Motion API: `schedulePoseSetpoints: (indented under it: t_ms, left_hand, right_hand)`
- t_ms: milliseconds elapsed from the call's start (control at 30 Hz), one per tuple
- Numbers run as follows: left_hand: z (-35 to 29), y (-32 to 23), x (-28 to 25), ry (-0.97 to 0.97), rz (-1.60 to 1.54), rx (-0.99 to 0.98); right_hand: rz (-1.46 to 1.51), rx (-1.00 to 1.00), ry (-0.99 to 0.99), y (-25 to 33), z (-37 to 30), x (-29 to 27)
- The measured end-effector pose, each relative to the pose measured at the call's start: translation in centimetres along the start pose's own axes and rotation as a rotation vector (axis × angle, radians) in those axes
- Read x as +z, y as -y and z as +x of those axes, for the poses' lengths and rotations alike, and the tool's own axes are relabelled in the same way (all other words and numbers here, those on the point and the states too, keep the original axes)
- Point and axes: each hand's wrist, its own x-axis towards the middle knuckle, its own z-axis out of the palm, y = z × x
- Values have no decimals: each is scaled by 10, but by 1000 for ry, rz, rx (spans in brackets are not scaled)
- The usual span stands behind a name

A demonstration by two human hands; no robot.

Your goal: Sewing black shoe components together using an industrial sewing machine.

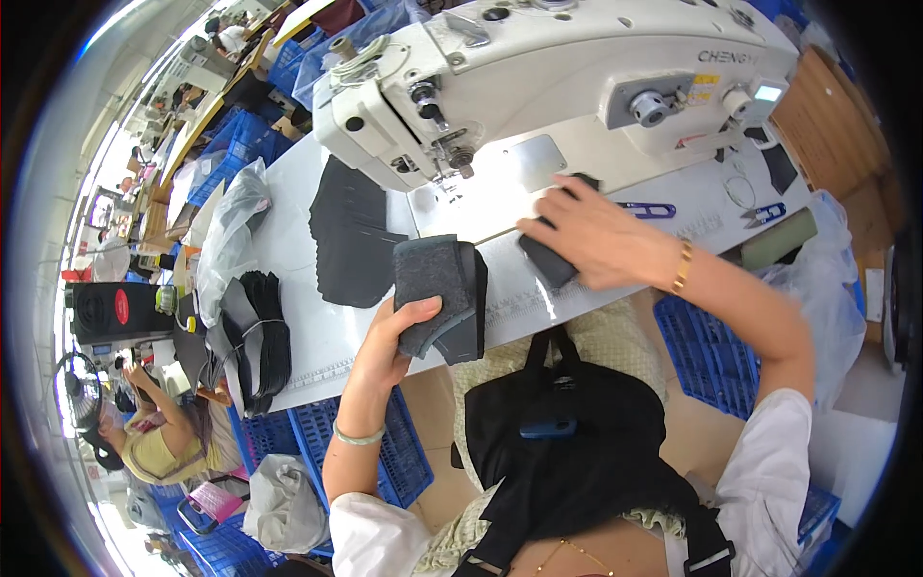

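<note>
My left hand (392,337) is closed round a stack of dark grey fabric pieces (429,284), raised over the table's front edge, thumb across the top piece. To its right my right hand (601,236) grips a smaller bundle of black fabric pieces (546,258) just in front of the sewing machine's bed. The fingers cover much of that bundle, and part of it shows past the fingertips. A white sewing machine (548,72) stands behind both hands, its needle area (450,178) lit. Left of the needle, a fanned pile of dark fabric pieces (351,236) lies on the table (298,183).
Purple-handled thread snips (766,213) and a purple tool (649,210) lie at the right. Tied bundles of dark pieces (258,337) and a plastic bag (231,226) sit at the left. Blue crates (707,356) stand below. A co-worker (173,433) sits at the far left.
</note>
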Motion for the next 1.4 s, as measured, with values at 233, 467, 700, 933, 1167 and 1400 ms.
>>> schedulePoseSetpoints:
  t_ms: [233,467,700,933,1167,1400]
  left_hand:
    - [15,-17,4,113,113,-114]
    - [39,-29,15,148,310,-164]
    - [45,-38,15,215,377,-205]
    - [45,-21,-22,394,198,-98]
    - [39,-13,-24,431,425,121]
    - [33,3,-10,129,167,23]
  right_hand:
    - [-136,549,-42,-42,-101,-21]
    - [-27,598,-284,-11,-75,-22]
    - [253,-26,-651,55,33,7]
    - [-53,-117,-493,60,39,6]
    - [-111,-95,-571,67,41,20]
    - [62,-29,-813,65,43,18]
